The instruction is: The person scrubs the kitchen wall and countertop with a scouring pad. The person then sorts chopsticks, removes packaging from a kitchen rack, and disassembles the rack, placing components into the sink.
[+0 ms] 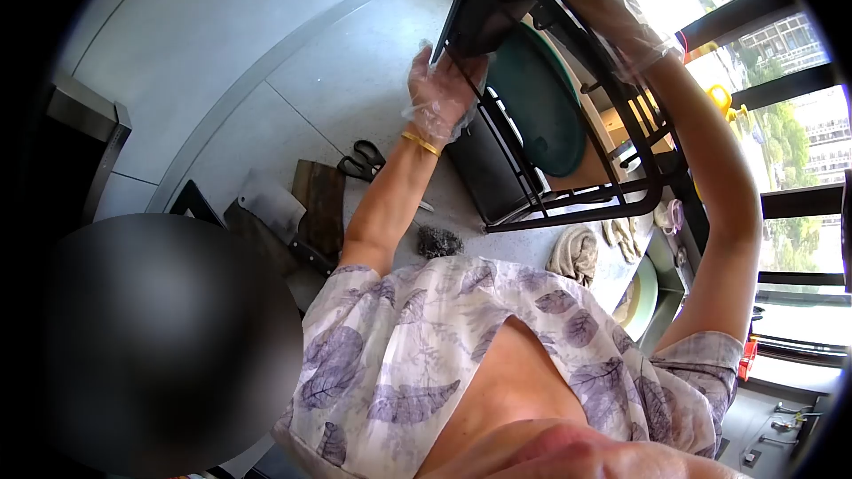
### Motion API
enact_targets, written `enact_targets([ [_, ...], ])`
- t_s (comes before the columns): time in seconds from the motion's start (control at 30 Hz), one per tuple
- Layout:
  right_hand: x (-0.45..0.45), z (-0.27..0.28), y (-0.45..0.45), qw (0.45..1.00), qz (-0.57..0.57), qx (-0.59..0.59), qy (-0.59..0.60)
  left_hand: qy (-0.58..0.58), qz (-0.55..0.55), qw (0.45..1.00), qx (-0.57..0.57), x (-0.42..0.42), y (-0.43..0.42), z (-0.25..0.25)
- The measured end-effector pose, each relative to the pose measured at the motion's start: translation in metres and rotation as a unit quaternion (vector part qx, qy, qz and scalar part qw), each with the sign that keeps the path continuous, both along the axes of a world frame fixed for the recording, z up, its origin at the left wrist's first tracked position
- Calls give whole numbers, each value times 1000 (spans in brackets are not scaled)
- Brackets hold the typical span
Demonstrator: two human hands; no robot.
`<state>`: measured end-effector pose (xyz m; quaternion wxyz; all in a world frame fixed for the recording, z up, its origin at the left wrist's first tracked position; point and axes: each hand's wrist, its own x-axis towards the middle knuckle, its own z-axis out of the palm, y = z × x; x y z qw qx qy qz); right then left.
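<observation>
Both my hands, in clear plastic gloves, hold a black metal rack point(652, 200) that looks tilted above the grey counter. My left hand point(441, 93) grips its left side by a dark flat panel point(486, 22), its fingertips partly hidden. Up at the far right, my right hand point(603, 4) is closed around the rack's upper frame. Inside the rack stand a dark green oval board point(537, 102) and, beside it, a light wooden board point(577, 168). A black box-like piece point(484, 164) shows low on the left side.
A cleaver point(271, 204), a dark wooden block point(318, 204), black-handled scissors point(362, 160) and a scouring ball point(439, 241) lie at the left. Cloths point(574, 253) and a pale green basin point(652, 288) are at the right, below windows. A large dark round object point(177, 337) fills the lower left.
</observation>
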<state>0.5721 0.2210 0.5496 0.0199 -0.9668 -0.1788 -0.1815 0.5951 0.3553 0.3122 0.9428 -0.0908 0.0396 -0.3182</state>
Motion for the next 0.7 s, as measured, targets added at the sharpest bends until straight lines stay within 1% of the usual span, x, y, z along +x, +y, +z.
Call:
enact_targets([
  [0.07, 11, -24, -26, 979, 77, -89, -168, -3, -28, 999, -17, -1, -3, 5],
  [0.13, 20, -35, -40, 963, 96, -121, -221, -5, -35, 999, -15, -2, -3, 10],
  [0.2, 19, -28, -38, 981, 56, -97, -161, -8, -23, 1000, 5, -1, -7, 13],
  [0.23, 17, -28, -36, 989, -1, -72, -129, -32, -22, 999, 2, 1, -7, 13],
  [0.27, 17, -27, -35, 989, 8, -74, -128, -41, -18, 999, -2, 2, -9, 15],
  [0.33, 24, -37, -51, 967, 60, -158, -189, -56, -11, 998, -11, 5, -14, 17],
  [0.43, 19, -36, -43, 978, 37, -90, -185, -39, -25, 997, -60, 5, -17, 11],
  [0.47, 19, -34, -40, 992, -16, -13, -125, -35, -29, 996, -82, 5, -17, 11],
  [0.5, 20, -30, -37, 996, -29, 32, -76, -47, -15, 997, -51, 3, -17, 13],
  [0.57, 23, -19, -33, 990, -55, 126, 25, -53, -16, 997, -52, 2, -19, 9],
  [0.67, 46, -3, -30, 999, -13, 31, 16, -51, -11, 998, -33, 2, -20, 10],
  [0.7, 48, 12, -23, 991, -29, 56, 121, -46, -10, 999, -25, -1, -20, 11],
])
